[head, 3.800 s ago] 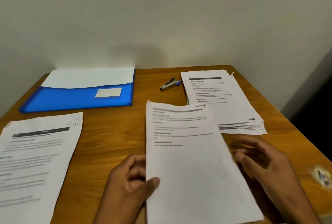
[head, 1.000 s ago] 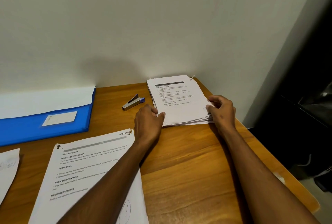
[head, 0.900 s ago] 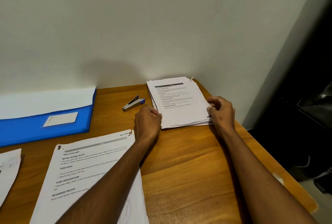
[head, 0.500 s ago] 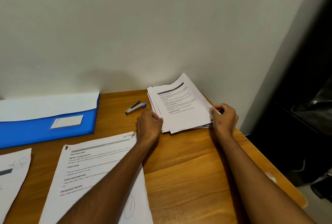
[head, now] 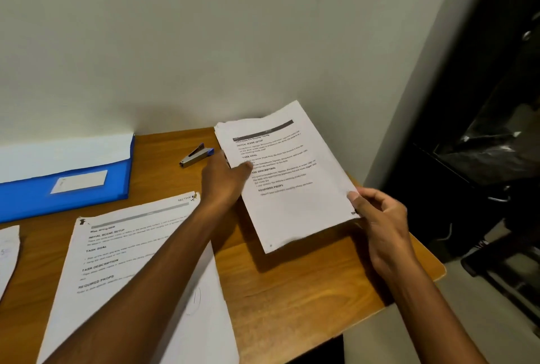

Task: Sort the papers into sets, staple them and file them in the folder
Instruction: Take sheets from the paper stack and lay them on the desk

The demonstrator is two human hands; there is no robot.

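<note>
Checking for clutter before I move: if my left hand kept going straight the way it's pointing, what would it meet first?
Probably nothing new: the left hand already holds the paper stack; beyond lies the wall. Depth is unclear.

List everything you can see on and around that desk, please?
Desk: one, brown wood, against the wall.
Folder: one, blue with a white label, back left.
Stapler: one, grey and blue, back middle, lying flat.
Paper stack: one, white printed, back right, lifted at an angle.
Printed set: one, white, front middle, flat under the left forearm.
Paper edge: one, white, far left, cut off.
Left hand: one, gripping the stack's left edge.
Right hand: one, fingers pinching the stack's right corner.
</note>
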